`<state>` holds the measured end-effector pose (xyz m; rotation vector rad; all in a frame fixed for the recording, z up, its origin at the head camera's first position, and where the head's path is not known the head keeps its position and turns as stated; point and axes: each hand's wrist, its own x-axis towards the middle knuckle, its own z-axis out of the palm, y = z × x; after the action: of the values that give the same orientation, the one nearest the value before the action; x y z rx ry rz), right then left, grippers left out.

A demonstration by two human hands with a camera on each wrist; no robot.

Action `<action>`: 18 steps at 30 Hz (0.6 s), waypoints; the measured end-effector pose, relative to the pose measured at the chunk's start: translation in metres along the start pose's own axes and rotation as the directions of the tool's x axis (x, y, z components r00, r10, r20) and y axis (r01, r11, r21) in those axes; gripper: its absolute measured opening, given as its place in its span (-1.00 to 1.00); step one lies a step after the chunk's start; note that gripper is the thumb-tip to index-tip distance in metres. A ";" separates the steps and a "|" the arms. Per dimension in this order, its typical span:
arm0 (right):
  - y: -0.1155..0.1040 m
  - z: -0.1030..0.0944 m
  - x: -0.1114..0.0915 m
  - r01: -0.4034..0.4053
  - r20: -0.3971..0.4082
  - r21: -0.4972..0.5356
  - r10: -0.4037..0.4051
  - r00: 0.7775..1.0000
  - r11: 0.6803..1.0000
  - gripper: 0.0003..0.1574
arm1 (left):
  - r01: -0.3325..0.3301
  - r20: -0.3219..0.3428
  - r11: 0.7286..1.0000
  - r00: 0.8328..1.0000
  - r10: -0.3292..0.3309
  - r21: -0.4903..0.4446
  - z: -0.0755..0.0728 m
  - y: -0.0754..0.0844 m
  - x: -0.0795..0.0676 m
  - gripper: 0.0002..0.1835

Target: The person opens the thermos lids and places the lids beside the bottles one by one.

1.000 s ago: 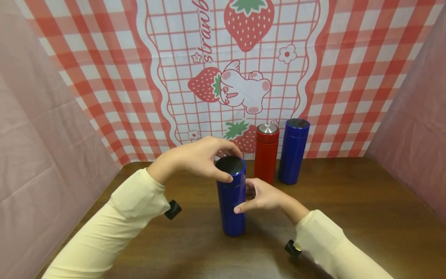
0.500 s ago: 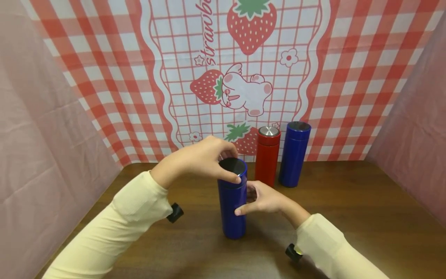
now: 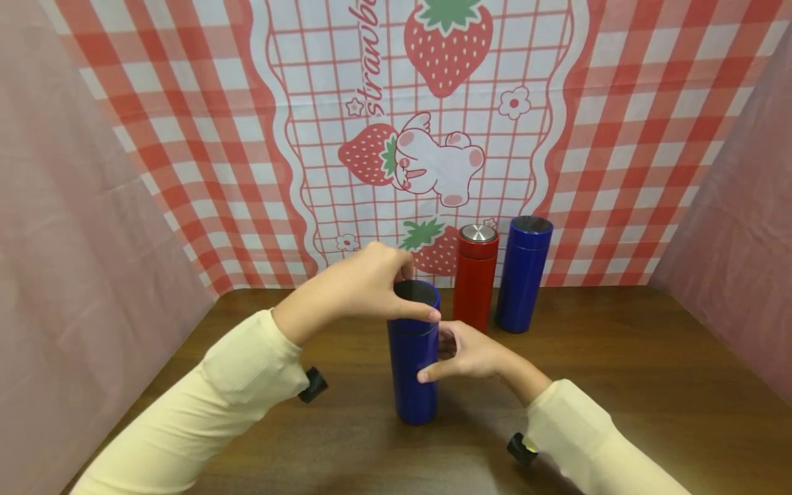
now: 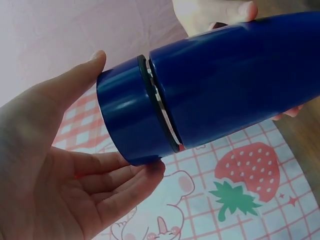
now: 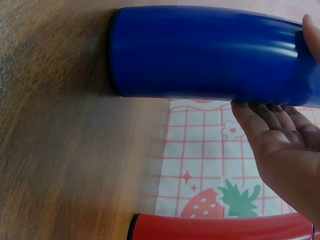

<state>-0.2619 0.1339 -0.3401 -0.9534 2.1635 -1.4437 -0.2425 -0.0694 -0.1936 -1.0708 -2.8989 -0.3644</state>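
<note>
A blue thermos flask (image 3: 413, 375) stands upright on the table in front of me. My left hand (image 3: 359, 285) grips its blue lid (image 4: 131, 111) from above, thumb on the near side and fingers behind. In the left wrist view a thin silvery gap shows between lid and body. Lower down, my right hand (image 3: 470, 352) holds the flask's body from the right, its thumb across the front. The right wrist view shows the flask's base on the wood and the right fingertips (image 5: 242, 106) against its side.
Behind the right hand stand a red thermos (image 3: 475, 282) with a silver-topped lid and a second blue thermos (image 3: 524, 275). They are on the brown wooden table (image 3: 309, 440). A strawberry-print checked cloth (image 3: 619, 172) hangs at the back, with pink cloth (image 3: 80, 240) at the sides.
My left hand has turned on the lid, its thumb sliding rightward across the front of it. The right hand keeps its hold. The whole view shifted slightly at first.
</note>
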 end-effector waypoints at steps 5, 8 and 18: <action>0.000 0.000 0.000 0.008 -0.004 0.001 -0.008 1.000 1.000 -0.17 | -0.080 0.057 0.993 0.995 0.085 -0.088 -0.002 -0.007 -0.002 -0.27; 0.000 0.000 0.000 0.012 -0.008 0.001 -0.012 1.000 1.000 -0.17 | -0.169 0.100 0.974 0.978 0.185 -0.149 -0.003 -0.013 -0.002 -0.30; 0.000 0.000 0.000 0.013 -0.005 0.005 -0.013 1.000 1.000 -0.17 | -0.293 0.127 0.934 0.938 0.322 -0.204 -0.004 -0.020 -0.002 -0.42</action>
<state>-0.2618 0.1338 -0.3398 -0.9644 2.1603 -1.4585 -0.2544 -0.0864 -0.1940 -1.6287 -2.7991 -0.5612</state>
